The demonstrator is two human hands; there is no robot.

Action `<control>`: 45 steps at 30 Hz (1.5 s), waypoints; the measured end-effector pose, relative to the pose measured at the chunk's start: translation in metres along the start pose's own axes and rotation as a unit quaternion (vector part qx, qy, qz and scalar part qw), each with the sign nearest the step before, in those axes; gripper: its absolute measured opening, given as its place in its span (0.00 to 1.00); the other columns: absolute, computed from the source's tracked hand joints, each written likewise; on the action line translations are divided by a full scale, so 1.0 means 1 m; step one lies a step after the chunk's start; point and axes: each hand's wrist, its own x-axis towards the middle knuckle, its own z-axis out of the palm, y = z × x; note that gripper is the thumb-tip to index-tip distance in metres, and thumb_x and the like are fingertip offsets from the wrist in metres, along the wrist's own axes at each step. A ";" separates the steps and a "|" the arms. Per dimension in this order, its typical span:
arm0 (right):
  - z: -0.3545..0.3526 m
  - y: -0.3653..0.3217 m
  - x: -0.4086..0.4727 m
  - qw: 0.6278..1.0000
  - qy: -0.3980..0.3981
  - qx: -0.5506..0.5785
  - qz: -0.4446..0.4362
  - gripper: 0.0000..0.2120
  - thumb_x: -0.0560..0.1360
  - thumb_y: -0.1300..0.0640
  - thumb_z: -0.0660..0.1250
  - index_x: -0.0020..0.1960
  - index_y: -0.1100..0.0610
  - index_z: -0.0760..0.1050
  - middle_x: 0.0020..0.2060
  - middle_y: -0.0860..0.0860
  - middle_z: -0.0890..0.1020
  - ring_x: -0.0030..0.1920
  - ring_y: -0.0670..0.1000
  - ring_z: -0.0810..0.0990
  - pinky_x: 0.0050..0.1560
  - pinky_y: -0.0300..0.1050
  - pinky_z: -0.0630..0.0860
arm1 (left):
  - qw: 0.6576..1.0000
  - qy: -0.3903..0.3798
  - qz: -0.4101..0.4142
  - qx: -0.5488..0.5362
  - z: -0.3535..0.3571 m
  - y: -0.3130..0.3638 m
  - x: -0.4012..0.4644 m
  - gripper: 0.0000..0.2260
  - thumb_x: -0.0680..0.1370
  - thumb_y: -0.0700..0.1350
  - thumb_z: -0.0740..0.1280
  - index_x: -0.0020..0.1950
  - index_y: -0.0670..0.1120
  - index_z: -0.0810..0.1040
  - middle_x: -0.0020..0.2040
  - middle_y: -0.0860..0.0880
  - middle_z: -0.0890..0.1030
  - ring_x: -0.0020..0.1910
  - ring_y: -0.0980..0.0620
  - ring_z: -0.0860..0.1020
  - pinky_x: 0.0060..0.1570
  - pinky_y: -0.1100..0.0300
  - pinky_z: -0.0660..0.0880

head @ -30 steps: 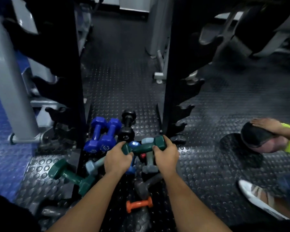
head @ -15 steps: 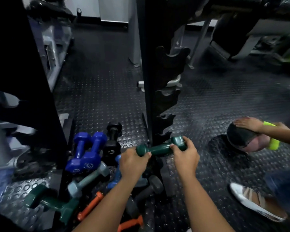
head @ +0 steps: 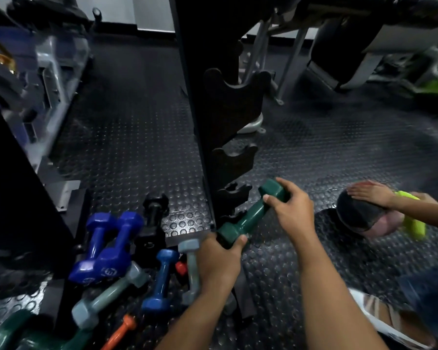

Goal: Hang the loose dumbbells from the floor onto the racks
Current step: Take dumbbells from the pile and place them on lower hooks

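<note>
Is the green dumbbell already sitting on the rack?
No. Both the left hand and right hand hold the green dumbbell tilted beside the rack, whose hooks are bare.

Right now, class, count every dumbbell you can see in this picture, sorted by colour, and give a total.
Dark green: 2, the held dumbbell and the floor dumbbell
Dark blue: 2
Mid blue: 1
Grey-blue: 2
Orange: 1
Black: 1
Total: 9. A small red piece is too hidden to count.
</note>
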 end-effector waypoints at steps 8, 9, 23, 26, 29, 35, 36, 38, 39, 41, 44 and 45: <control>0.008 -0.031 0.055 0.995 -0.065 -0.028 -0.065 0.25 0.71 0.49 0.80 0.67 0.46 0.80 0.54 0.45 0.84 0.56 0.45 0.81 0.58 0.39 0.75 | 0.986 -0.028 -0.048 -0.154 0.022 0.013 0.012 0.24 0.64 0.64 0.75 0.51 0.50 0.80 0.42 0.50 0.87 0.41 0.50 0.87 0.49 0.44 0.84; 0.014 -0.033 0.061 0.995 -0.072 -0.027 -0.069 0.24 0.71 0.50 0.80 0.66 0.47 0.80 0.54 0.45 0.84 0.57 0.45 0.81 0.60 0.40 0.75 | 0.980 -0.035 -0.061 -0.184 0.025 0.012 0.014 0.24 0.65 0.63 0.76 0.52 0.48 0.80 0.43 0.49 0.87 0.41 0.49 0.87 0.49 0.44 0.84; 0.071 0.012 0.107 0.964 -0.108 0.244 0.015 0.19 0.78 0.62 0.71 0.69 0.58 0.78 0.64 0.54 0.84 0.65 0.52 0.82 0.67 0.53 0.78 | 0.921 -0.064 -0.154 -0.352 0.020 0.021 0.022 0.14 0.81 0.48 0.72 0.60 0.39 0.78 0.50 0.43 0.87 0.45 0.48 0.88 0.42 0.60 0.84; 0.076 0.016 0.088 0.937 -0.127 0.308 0.105 0.16 0.81 0.51 0.69 0.68 0.53 0.79 0.63 0.55 0.84 0.57 0.53 0.84 0.55 0.46 0.83 | 0.920 -0.070 -0.167 -0.346 0.021 0.021 0.024 0.16 0.81 0.49 0.72 0.61 0.38 0.78 0.51 0.42 0.87 0.45 0.48 0.88 0.40 0.60 0.83; 0.080 0.012 0.077 0.913 -0.179 0.332 0.152 0.16 0.84 0.45 0.63 0.63 0.54 0.80 0.53 0.53 0.88 0.50 0.53 0.87 0.44 0.45 0.83 | 0.916 -0.094 -0.185 -0.342 0.022 0.024 0.029 0.16 0.81 0.49 0.72 0.61 0.39 0.78 0.49 0.43 0.88 0.46 0.48 0.88 0.41 0.59 0.84; 0.081 -0.007 0.092 0.947 -0.225 0.213 0.083 0.12 0.85 0.53 0.61 0.57 0.52 0.83 0.45 0.46 0.88 0.47 0.47 0.86 0.41 0.39 0.78 | 0.889 -0.134 -0.230 -0.374 0.016 0.023 0.028 0.12 0.85 0.49 0.63 0.54 0.40 0.79 0.44 0.40 0.88 0.45 0.48 0.87 0.44 0.58 0.85; 0.082 -0.012 0.092 0.946 -0.245 0.197 0.081 0.13 0.85 0.54 0.59 0.53 0.51 0.84 0.44 0.45 0.88 0.46 0.45 0.86 0.41 0.38 0.78 | 0.885 -0.140 -0.241 -0.373 0.016 0.022 0.028 0.13 0.87 0.49 0.61 0.53 0.41 0.79 0.46 0.39 0.87 0.44 0.48 0.86 0.44 0.58 0.84; 0.085 -0.022 0.091 0.940 -0.273 0.189 0.080 0.16 0.85 0.58 0.58 0.46 0.51 0.83 0.38 0.45 0.87 0.40 0.43 0.85 0.39 0.37 0.78 | 0.881 -0.145 -0.258 -0.369 0.015 0.022 0.029 0.16 0.88 0.49 0.55 0.55 0.42 0.79 0.54 0.35 0.86 0.46 0.46 0.84 0.43 0.58 0.84; 0.086 -0.023 0.092 0.941 -0.274 0.185 0.076 0.17 0.84 0.59 0.57 0.44 0.52 0.82 0.35 0.45 0.85 0.38 0.44 0.83 0.38 0.38 0.77 | 0.883 -0.151 -0.261 -0.361 0.012 0.022 0.029 0.16 0.89 0.50 0.54 0.57 0.44 0.78 0.58 0.35 0.84 0.49 0.44 0.84 0.44 0.56 0.84; 0.088 -0.020 0.092 0.939 -0.284 0.175 0.085 0.16 0.84 0.61 0.57 0.43 0.54 0.80 0.33 0.46 0.83 0.36 0.47 0.81 0.37 0.41 0.77 | 0.899 -0.155 -0.251 -0.324 0.009 0.021 0.033 0.15 0.88 0.52 0.54 0.58 0.47 0.78 0.60 0.36 0.84 0.54 0.41 0.84 0.48 0.51 0.83; 0.094 -0.010 0.082 0.947 -0.274 0.159 0.057 0.09 0.83 0.59 0.63 0.53 0.60 0.81 0.46 0.54 0.87 0.49 0.54 0.86 0.54 0.52 0.81 | 0.943 -0.147 -0.198 -0.225 0.004 0.021 0.038 0.20 0.85 0.62 0.55 0.58 0.49 0.79 0.56 0.40 0.85 0.51 0.45 0.83 0.55 0.46 0.84; 0.097 -0.009 0.077 0.951 -0.268 0.147 0.043 0.09 0.83 0.57 0.64 0.56 0.60 0.81 0.51 0.56 0.87 0.54 0.56 0.85 0.58 0.53 0.80 | 0.960 -0.146 -0.167 -0.170 0.004 0.020 0.039 0.24 0.84 0.66 0.54 0.60 0.49 0.79 0.57 0.42 0.84 0.52 0.46 0.82 0.57 0.44 0.83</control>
